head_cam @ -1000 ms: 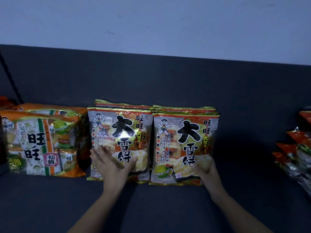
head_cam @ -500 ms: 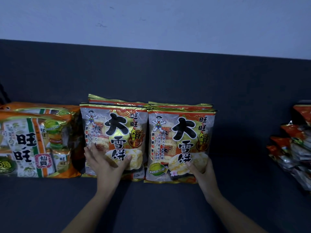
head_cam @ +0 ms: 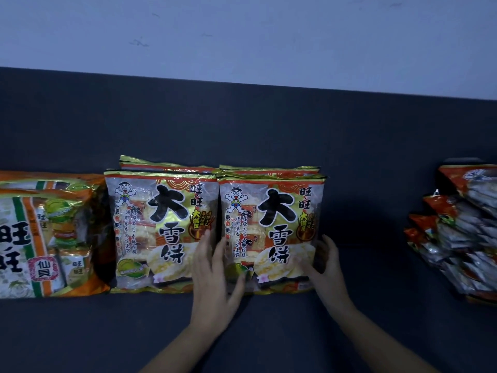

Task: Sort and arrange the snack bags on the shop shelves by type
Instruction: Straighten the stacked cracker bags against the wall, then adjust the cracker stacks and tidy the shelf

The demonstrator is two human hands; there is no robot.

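Note:
Two stacks of gold-and-clear rice cracker bags lie side by side on the dark shelf [head_cam: 269, 332]. The left stack's top bag [head_cam: 158, 227] and the right stack's top bag [head_cam: 271, 227] touch along their edges. My left hand [head_cam: 215, 281] lies with straight fingers over the seam between them, touching the lower left of the right bag. My right hand [head_cam: 326, 267] rests with spread fingers against that bag's lower right corner. More bags of the same kind show underneath both stacks.
Orange-and-green snack bags [head_cam: 45, 238] lie at the far left, against the left stack. A pile of several red-and-silver small bags [head_cam: 462, 232] sits at the right edge. Bare dark shelf separates it from the right stack. A pale wall [head_cam: 242, 36] rises behind.
My left hand has shifted right, from the left bag's lower part to the seam between the two bags. My right hand stays at the right bag's lower right corner.

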